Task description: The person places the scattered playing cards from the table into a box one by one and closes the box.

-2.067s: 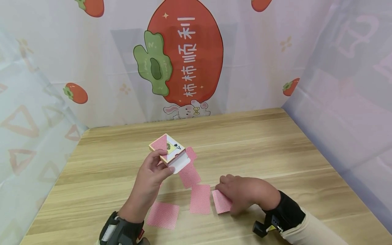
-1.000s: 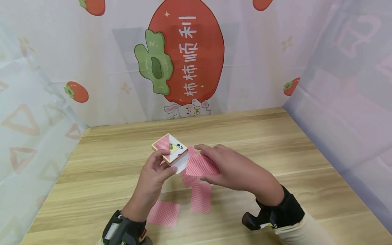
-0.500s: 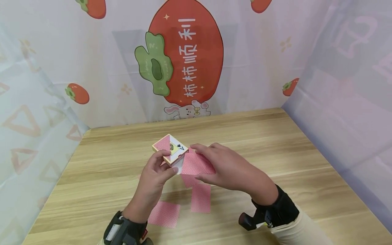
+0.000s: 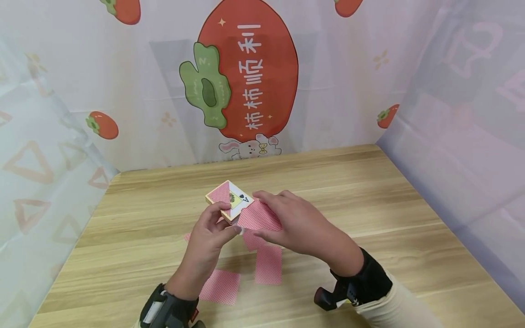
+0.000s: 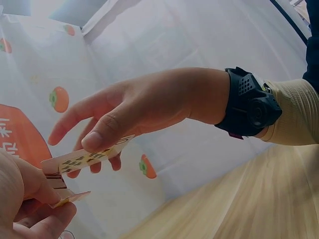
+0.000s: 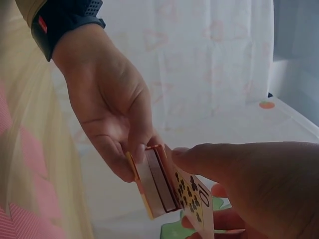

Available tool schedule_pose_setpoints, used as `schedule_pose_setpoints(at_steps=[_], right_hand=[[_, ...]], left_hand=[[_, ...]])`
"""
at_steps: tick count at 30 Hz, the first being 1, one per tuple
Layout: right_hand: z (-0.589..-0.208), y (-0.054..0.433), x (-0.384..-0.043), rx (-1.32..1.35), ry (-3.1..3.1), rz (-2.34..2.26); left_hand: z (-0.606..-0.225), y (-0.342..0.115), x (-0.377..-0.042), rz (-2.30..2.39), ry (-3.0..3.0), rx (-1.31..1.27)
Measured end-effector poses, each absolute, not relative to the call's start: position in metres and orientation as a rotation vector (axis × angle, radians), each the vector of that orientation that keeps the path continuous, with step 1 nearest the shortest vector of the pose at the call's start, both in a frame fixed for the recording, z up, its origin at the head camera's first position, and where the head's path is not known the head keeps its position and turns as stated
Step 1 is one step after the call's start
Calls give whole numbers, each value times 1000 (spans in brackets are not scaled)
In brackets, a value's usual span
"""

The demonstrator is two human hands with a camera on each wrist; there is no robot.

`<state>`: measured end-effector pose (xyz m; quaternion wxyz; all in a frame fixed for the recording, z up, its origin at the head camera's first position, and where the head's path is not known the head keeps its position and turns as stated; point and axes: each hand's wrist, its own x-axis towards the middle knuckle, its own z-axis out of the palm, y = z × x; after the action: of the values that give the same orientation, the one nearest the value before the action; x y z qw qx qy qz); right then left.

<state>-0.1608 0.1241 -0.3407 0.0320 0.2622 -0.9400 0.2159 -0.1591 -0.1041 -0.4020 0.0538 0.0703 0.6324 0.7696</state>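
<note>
My left hand (image 4: 209,237) grips a playing card box (image 4: 233,195) with an ace of spades printed on its face, held above the table. In the right wrist view the box (image 6: 155,186) has its end open, with a stack of cards inside. My right hand (image 4: 309,225) pinches a red-backed playing card (image 4: 259,216) between thumb and fingers. Its face, a ten of clubs (image 6: 193,196), shows in the right wrist view. The card's edge is right at the open end of the box and overlaps the flap in the head view.
Several red-backed cards lie face down on the wooden table (image 4: 348,182): one card (image 4: 221,288) near the left wrist, another card (image 4: 268,266) in the middle, others partly under the hands. Printed cloth walls (image 4: 336,91) stand at the back and sides.
The right hand has picked up the card from the table's right side and brought it up and left to the box's open end. The left hand has shifted slightly right.
</note>
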Motion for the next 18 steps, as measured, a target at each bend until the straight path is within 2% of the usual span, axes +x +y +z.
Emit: schedule_pose_setpoints(at_steps=[18], right_hand=[[-348,105,-152,638,-2789,563]], left_hand=[[-404,-96,-157,2382,1934,149]])
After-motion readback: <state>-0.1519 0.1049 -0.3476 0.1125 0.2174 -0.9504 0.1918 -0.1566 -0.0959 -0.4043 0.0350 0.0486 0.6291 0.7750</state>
